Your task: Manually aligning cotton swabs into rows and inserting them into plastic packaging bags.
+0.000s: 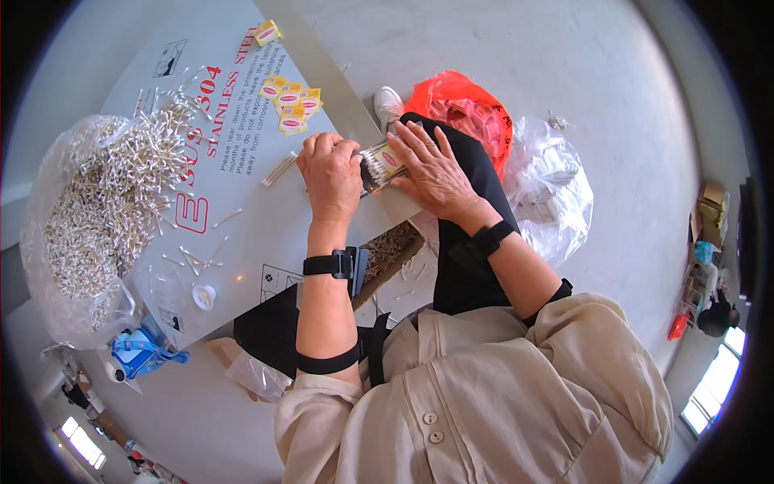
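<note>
A clear pack of cotton swabs with a yellow label lies at the right edge of the table, between my hands. My left hand is closed, its curled fingers at the left end of the pack; the fingertips are partly hidden. Stretched out flat, the fingers of my right hand rest over the right end of the pack. Left of my left hand lies a small bundle of cotton swabs. Several yellow labels are spread farther back, and a small yellow stack sits beyond them.
A large clear bag spills a heap of cotton swabs over the table's left side. Loose swabs and a white round piece lie nearby. A red bag and a clear plastic bag stand on the floor at right.
</note>
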The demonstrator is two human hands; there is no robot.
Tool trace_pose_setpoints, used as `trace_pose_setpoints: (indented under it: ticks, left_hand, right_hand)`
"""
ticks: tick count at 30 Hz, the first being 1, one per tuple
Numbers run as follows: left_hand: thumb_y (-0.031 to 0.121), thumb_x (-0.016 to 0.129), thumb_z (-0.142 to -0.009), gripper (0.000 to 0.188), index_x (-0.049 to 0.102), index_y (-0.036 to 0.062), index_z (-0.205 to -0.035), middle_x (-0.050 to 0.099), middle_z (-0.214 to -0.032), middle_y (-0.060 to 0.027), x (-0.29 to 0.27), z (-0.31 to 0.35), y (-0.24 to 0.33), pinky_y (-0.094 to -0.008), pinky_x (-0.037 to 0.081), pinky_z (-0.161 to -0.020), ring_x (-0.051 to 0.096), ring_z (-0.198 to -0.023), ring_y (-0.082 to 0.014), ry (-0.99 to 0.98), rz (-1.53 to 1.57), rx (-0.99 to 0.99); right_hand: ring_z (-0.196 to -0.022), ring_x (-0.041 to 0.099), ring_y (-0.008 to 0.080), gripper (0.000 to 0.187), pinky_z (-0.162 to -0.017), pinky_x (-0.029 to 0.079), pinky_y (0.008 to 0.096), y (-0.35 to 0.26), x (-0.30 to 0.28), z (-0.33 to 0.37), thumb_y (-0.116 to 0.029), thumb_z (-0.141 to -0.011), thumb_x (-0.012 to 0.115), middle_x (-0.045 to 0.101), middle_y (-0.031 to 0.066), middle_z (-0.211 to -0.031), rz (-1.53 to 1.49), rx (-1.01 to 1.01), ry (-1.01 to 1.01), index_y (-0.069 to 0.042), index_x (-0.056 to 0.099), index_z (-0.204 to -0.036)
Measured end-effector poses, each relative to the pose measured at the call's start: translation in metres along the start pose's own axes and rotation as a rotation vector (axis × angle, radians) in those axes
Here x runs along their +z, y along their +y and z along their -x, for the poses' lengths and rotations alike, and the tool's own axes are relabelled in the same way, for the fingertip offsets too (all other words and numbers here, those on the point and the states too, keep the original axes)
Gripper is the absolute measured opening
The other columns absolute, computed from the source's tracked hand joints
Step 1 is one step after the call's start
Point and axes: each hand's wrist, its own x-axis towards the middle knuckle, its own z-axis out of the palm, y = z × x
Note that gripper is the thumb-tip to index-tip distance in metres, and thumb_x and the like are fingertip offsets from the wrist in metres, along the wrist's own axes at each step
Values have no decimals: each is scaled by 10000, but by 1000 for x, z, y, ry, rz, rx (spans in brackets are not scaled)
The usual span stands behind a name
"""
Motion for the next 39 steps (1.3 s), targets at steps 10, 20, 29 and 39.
trace_pose_setpoints:
  ticks: [10, 20, 29, 39]
  left_hand:
    - [66, 707, -761, 106, 642, 90, -841, 594, -973, -56, 14, -6, -3, -425, 375, -924, 514, -1067, -270, -42, -122, 57]
    - [29, 642, -742, 114, 646, 63, -851, 588, -947, -68, 3, -7, 0, -433, 359, -924, 516, -1059, -269, 14, -85, 99]
    - [36, 687, -741, 93, 638, 93, -796, 600, -919, -24, 7, -8, -4, -429, 361, -920, 527, -1080, -251, -33, -94, 124]
    - [34, 656, -766, 48, 629, 72, -779, 604, -923, -49, 6, -7, -4, -428, 354, -923, 531, -1067, -260, -1, -104, 130]
  right_hand:
    - [-1466, 244, 283, 749, -1191, 158, 501, 1, 0, -1, -442, -926, 565, 248, 107, -1594, -62, -21, 8, -125, 264, -1534]
    - [-1459, 252, 300, 763, -1183, 188, 502, 2, 1, 0, -468, -905, 597, 245, 121, -1590, -53, -35, 21, -158, 279, -1527]
    - [-1432, 299, 324, 750, -1177, 213, 481, 3, 0, -2, -479, -876, 630, 291, 145, -1562, -111, -59, 62, -154, 346, -1489]
    - [-1409, 327, 355, 774, -1168, 247, 467, 4, 2, -1, -442, -838, 688, 321, 195, -1532, -128, -76, 106, -133, 372, -1474]
